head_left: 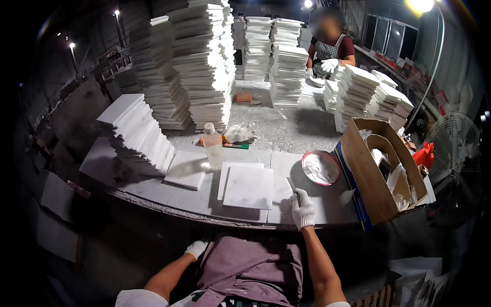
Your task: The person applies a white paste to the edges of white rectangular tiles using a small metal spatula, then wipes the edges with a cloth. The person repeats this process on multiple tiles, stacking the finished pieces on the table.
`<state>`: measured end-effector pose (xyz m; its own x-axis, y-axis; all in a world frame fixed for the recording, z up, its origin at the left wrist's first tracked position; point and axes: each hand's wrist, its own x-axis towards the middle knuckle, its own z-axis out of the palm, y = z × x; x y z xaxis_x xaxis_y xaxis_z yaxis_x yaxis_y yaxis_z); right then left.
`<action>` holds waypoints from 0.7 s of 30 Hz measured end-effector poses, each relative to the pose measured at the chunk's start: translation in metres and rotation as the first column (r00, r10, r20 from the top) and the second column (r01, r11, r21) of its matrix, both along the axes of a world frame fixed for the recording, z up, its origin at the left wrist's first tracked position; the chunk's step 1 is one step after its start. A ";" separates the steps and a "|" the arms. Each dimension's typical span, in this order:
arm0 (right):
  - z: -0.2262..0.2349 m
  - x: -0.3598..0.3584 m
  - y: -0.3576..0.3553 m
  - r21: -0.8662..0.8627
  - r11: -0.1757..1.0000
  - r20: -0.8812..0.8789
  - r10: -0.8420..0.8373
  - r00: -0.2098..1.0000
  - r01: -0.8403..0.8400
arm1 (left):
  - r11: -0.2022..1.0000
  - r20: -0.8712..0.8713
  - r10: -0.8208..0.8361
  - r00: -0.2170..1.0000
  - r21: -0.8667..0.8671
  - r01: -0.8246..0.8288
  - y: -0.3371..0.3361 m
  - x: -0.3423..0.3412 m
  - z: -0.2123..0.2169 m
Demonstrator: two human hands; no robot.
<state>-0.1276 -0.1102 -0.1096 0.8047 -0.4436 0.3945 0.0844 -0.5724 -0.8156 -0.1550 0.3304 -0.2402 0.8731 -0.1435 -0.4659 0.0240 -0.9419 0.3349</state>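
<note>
grey workbench (286,128), tile stacks (204,61), bowl (320,168), carton (376,171)

A stone-tile workshop is showing itself here: tall stacks of white tiles (204,61) are crowding a dusty worktop (286,128), bare lamps (420,5) are glaring under a dark shed roof, an industrial fan (455,163) is standing nearby, and an aproned co-worker (330,48) is sorting tiles.

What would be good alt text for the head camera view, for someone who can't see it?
A person's gloved right hand holds a small scraper-like tool beside a white marble tile on a stone workbench, while the gloved left hand rests low near an apron. Tall stacks of white tiles, a plastic bottle, a shallow bowl and a cardboard box surround it.
</note>
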 end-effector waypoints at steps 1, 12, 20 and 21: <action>0.011 0.002 0.011 -0.006 1.000 0.013 0.017 1.000 -0.017 | 0.989 0.032 -0.095 0.995 0.120 0.091 0.012 0.015 0.003; 0.008 0.009 0.011 -0.131 0.991 0.077 0.002 0.997 0.009 | 0.942 0.112 0.252 0.961 -0.258 -0.216 -0.055 0.048 0.022; 0.017 0.001 0.010 0.015 1.000 0.028 -0.002 1.000 0.002 | 0.990 0.130 0.116 0.985 0.071 -0.125 -0.066 0.036 0.121; 0.014 0.002 0.011 -0.003 1.000 0.043 -0.006 0.999 0.006 | 0.994 0.115 0.035 0.993 0.096 -0.046 -0.062 0.036 0.130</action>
<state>-0.1255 -0.0990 -0.0953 0.7844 -0.4471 0.4300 0.1159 -0.5753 -0.8097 -0.1194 0.2686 -0.1104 0.9250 -0.0653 -0.3744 0.0302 -0.9694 0.2437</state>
